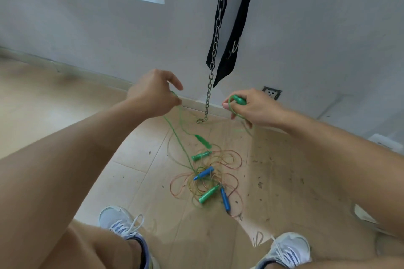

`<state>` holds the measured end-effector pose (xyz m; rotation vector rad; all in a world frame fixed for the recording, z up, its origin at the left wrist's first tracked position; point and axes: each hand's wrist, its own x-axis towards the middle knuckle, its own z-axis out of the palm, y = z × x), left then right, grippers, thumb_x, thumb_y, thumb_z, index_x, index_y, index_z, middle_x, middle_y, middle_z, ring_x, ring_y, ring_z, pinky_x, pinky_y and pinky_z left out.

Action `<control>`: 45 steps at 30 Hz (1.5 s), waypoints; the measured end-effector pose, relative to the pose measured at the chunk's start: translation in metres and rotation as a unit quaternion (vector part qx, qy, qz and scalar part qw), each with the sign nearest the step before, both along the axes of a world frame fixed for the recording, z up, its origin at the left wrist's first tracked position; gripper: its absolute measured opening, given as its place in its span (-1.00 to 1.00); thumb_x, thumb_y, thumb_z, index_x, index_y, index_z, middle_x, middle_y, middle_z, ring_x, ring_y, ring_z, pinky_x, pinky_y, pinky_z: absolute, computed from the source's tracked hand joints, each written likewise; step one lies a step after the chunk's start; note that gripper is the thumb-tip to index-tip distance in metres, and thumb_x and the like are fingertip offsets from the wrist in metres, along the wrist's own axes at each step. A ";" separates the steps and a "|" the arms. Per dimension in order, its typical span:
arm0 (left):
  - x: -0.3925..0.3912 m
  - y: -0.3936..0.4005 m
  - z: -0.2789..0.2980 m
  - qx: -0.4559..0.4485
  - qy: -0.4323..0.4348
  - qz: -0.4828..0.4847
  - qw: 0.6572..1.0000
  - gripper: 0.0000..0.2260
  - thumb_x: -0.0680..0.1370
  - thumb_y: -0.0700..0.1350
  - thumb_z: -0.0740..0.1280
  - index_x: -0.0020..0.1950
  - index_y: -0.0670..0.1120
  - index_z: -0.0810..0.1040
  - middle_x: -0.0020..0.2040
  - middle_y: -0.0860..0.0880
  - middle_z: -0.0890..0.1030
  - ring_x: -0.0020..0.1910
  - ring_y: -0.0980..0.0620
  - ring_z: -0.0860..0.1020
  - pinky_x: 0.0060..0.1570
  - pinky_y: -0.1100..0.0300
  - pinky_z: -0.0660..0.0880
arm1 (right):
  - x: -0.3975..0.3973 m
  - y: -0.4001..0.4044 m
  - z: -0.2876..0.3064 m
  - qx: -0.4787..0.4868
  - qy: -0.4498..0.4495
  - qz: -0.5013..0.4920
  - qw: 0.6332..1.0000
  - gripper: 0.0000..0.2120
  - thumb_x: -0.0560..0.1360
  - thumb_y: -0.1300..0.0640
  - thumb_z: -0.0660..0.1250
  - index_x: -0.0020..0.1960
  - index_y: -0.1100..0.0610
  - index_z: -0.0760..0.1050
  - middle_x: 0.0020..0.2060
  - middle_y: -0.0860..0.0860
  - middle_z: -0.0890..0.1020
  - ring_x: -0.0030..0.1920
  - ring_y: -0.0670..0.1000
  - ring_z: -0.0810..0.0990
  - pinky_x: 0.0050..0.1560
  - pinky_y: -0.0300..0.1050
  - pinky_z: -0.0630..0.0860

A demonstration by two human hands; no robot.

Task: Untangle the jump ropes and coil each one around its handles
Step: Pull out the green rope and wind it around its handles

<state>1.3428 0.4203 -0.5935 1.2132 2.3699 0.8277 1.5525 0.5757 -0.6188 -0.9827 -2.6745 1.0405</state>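
Both hands grip a thin green plastic jump rope [175, 135], right hand [254, 108] clutching its handle, left hand [153, 94] pinching cord, above tangled ropes [207, 178] on the floor.

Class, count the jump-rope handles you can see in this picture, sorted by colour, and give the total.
Green handles: 4, one in the right hand, one hanging, two on the floor
Blue handles: 2, both on the floor
Total: 6
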 end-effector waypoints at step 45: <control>-0.006 -0.003 0.009 0.221 -0.168 0.143 0.950 -0.78 0.62 -0.25 0.24 0.13 0.00 0.61 0.04 0.11 0.67 -0.41 0.12 0.67 -0.44 0.36 0.41 | -0.017 -0.034 0.034 -0.165 0.255 -0.024 0.953 -0.67 0.65 0.00 0.27 -0.26 0.09 0.46 -0.43 0.04 0.46 -0.45 -0.02 0.35 -0.41 -0.13 0.28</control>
